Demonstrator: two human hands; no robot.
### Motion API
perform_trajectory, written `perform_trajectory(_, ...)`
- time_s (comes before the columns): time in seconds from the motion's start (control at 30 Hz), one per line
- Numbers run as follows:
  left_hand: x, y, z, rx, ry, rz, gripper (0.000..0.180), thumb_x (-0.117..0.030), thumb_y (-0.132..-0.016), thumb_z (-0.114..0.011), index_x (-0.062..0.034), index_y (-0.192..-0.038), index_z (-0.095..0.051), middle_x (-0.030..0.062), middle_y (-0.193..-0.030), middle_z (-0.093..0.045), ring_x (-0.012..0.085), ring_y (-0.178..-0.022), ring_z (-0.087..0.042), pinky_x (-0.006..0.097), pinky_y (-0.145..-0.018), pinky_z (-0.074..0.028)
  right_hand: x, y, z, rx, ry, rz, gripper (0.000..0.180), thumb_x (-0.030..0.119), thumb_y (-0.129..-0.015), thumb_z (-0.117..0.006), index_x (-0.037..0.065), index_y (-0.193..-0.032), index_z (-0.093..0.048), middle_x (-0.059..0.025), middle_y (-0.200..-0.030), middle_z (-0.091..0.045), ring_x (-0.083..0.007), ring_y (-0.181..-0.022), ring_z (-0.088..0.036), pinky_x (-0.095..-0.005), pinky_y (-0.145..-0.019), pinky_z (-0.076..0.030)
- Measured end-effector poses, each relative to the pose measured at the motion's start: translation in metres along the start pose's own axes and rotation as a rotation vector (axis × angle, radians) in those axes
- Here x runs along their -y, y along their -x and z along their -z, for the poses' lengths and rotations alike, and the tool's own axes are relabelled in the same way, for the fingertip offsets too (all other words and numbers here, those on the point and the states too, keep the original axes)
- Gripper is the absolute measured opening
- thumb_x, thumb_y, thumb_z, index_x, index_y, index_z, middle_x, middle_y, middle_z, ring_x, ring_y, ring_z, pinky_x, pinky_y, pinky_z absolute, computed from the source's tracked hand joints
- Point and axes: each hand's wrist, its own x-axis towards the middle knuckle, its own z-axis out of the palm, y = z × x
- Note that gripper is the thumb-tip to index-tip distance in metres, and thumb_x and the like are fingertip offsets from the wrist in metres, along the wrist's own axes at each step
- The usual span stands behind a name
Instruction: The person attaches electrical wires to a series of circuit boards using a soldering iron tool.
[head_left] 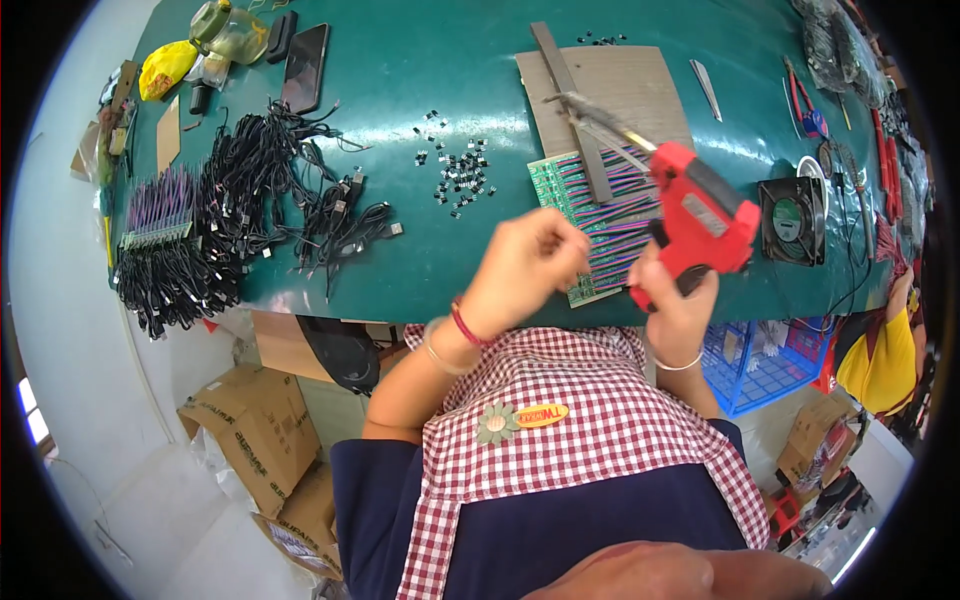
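My right hand grips a red and black glue gun by its handle. The long metal nozzle points to the far left, above a grey bar. Close to the near table edge, my left hand is closed with curled fingers. Whether anything is pinched in it, I cannot make out. Beside both hands lies a green circuit board panel with rows of purple and black wires. The bar's near end rests across this panel, and its far part crosses a brown cardboard sheet.
Small black parts lie scattered on the green table. Bundles of black cables and a wired board stack fill the left. A phone lies behind them. At right is a fan; a blue crate stands below.
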Motion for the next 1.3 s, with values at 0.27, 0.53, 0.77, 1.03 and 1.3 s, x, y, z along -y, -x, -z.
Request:
perform_trajectory(0.27, 0.019, -0.04, 0.031, -0.05, -0.007, 0.036, 0.008, -0.008, -0.087, -0.053, -0.0002, -0.085, -0.052, 0.0075, -0.075, -0.062, 0.0079, -0.058, -0.055, 0.021, -0.057, -0.046, 0.009, -0.026, 0.042, 0.215, -0.444, -0.109, 0.048, 0.029, -0.083, -0.058, 0.004, -0.118, -0.037, -0.0052, -0.072, -0.046, -0.0157, -0.07, -0.046, -0.0313, -0.068, -0.038)
perform_trajectory(0.53, 0.017, -0.043, 0.037, -0.021, -0.09, 0.003, 0.012, -0.009, -0.085, -0.055, 0.0022, -0.082, -0.054, 0.0065, -0.07, -0.062, 0.0075, -0.056, -0.055, 0.02, -0.052, -0.044, -0.004, -0.035, 0.016, 0.19, -0.65, -0.288, 0.042, 0.028, -0.085, -0.056, 0.008, -0.117, -0.039, -0.0075, -0.086, -0.047, -0.0169, -0.078, -0.045, -0.0321, -0.07, -0.039)
perform_trajectory(0.77, 0.012, -0.037, 0.049, -0.171, -0.03, 0.074, 0.012, -0.01, -0.086, -0.056, 0.0009, -0.084, -0.056, 0.0069, -0.073, -0.063, 0.0075, -0.06, -0.056, 0.02, -0.058, -0.046, -0.011, -0.032, 0.029, 0.17, -0.29, -0.142, 0.047, 0.035, -0.089, -0.05, -0.001, -0.118, -0.042, -0.0055, -0.072, -0.05, -0.0125, -0.06, -0.048, -0.0277, -0.06, -0.04)
perform_trajectory(1.03, 0.014, -0.054, 0.066, -0.118, -0.041, 0.144, 0.013, -0.011, -0.086, -0.056, 0.0011, -0.081, -0.057, 0.0077, -0.073, -0.064, 0.0082, -0.058, -0.057, 0.02, -0.056, -0.046, 0.0, -0.017, 0.041, 0.168, -0.132, -0.247, 0.043, 0.021, -0.086, -0.052, -0.005, -0.118, -0.042, -0.0067, -0.058, -0.047, -0.0109, -0.043, -0.042, -0.0237, -0.043, -0.037)
perform_trajectory(1.3, 0.009, -0.059, 0.067, -0.133, -0.12, 0.182, 0.008, -0.007, -0.081, -0.055, 0.001, -0.078, -0.056, 0.0077, -0.068, -0.063, 0.0087, -0.054, -0.057, 0.02, -0.05, -0.044, -0.011, -0.011, 0.035, 0.141, 0.032, -0.273, 0.036, 0.014, -0.084, -0.053, -0.007, -0.113, -0.045, -0.0056, -0.057, -0.048, -0.0093, -0.043, -0.041, -0.0229, -0.042, -0.036)
